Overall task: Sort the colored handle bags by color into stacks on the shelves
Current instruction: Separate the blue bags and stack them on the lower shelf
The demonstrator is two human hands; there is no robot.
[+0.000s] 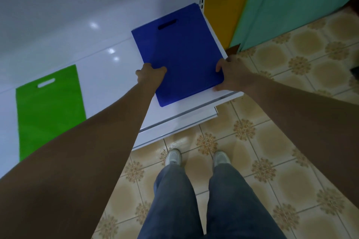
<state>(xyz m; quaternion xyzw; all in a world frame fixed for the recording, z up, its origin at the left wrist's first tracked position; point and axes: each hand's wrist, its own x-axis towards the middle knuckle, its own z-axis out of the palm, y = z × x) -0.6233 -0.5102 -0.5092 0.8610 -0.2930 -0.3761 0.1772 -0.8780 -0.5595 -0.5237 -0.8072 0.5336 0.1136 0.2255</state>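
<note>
Head view: we look down on a white shelf (108, 68) with our two arms reaching over it.
Blue bag (178, 52): lies flat at the shelf's right end, handle slot toward the back panel, its right edge close along the shelf's right edge.
Left hand (150, 75): we grip the blue bag's left edge near its front corner, fingers curled around it.
Right hand (232, 75): we hold the blue bag's right front corner, thumb on top, fingers curled at the edge.
Green bag (50, 110): flat on the shelf, well apart to the left of the blue bag, reaching the shelf's front edge.
Open room: bare white shelf lies between the two bags and behind the green bag.
Tiled floor (272, 141): right of and below the shelf's front lip.
</note>
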